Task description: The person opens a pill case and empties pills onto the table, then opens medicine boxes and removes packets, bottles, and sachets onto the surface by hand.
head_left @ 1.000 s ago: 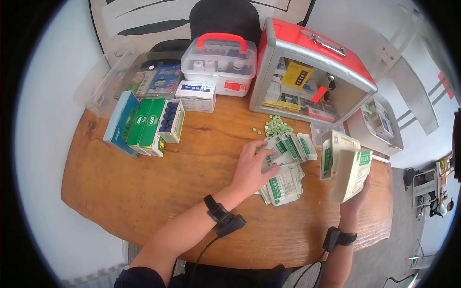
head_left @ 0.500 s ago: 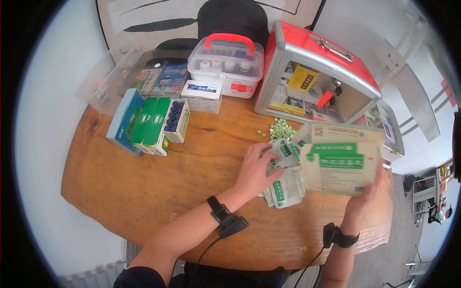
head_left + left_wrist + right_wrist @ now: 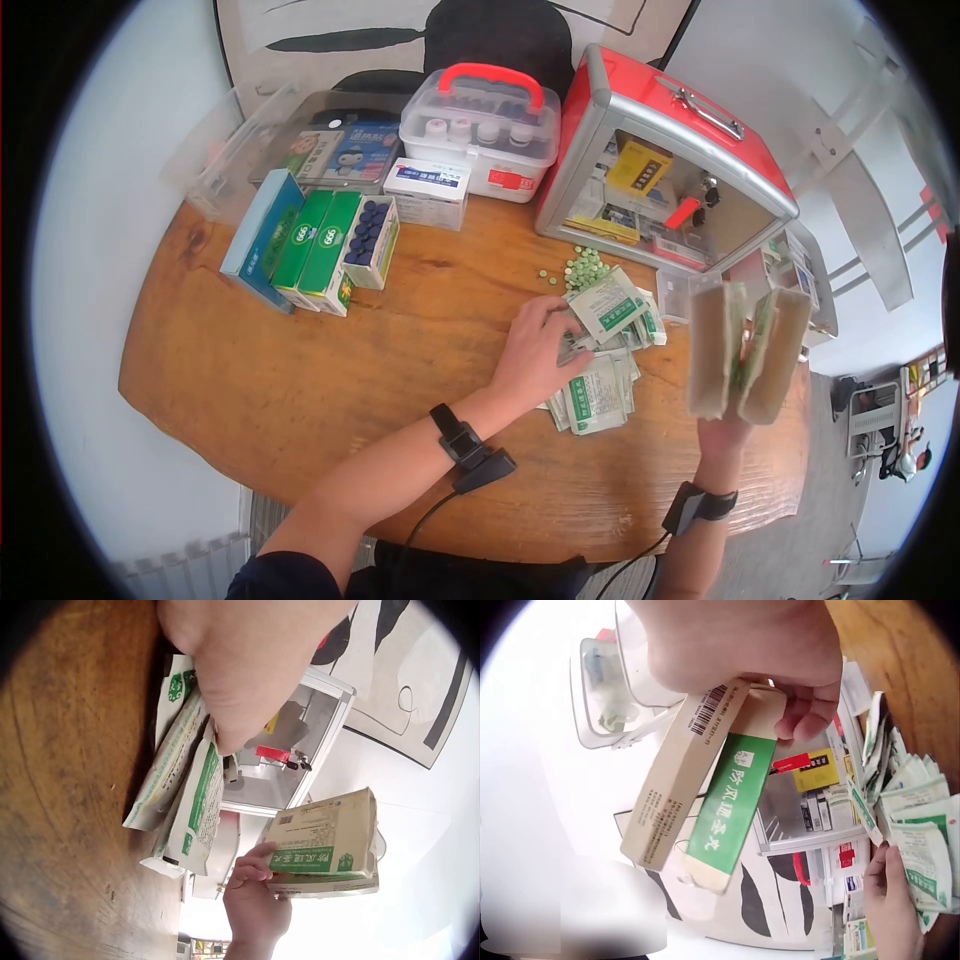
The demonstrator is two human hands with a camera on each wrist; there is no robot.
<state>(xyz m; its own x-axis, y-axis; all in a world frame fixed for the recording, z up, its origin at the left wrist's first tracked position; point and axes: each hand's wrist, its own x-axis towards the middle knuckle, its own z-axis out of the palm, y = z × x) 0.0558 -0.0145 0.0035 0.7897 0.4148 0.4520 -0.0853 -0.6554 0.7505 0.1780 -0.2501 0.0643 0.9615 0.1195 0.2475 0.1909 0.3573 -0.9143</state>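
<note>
My right hand (image 3: 725, 436) grips two flat cream-and-green medicine boxes (image 3: 731, 802), raised above the table's right side. In the head view they stand upright with their narrow sides toward me. My left hand (image 3: 540, 350) stays low over the heap, its curled fingers and thumb around some white-and-green foil packets (image 3: 196, 802). More such packets (image 3: 598, 395) overlap by its thumb, and one packet (image 3: 608, 303) lies flat on top beyond the fingers. Behind the heap is a small pile of green tablets (image 3: 588, 268).
The wooden table (image 3: 250, 400) has a red-and-silver medicine cabinet (image 3: 665, 150) at the back right. Beside it stands a clear box with a red handle (image 3: 480, 130). Green cartons (image 3: 318, 250), a blue carton (image 3: 265, 235) and a carton of dark-capped vials (image 3: 370, 240) stand left.
The two boxes swung left over the packets and back right, turning from broad faces to narrow sides. A packet now lies on top of the heap. My left hand has hardly moved.
</note>
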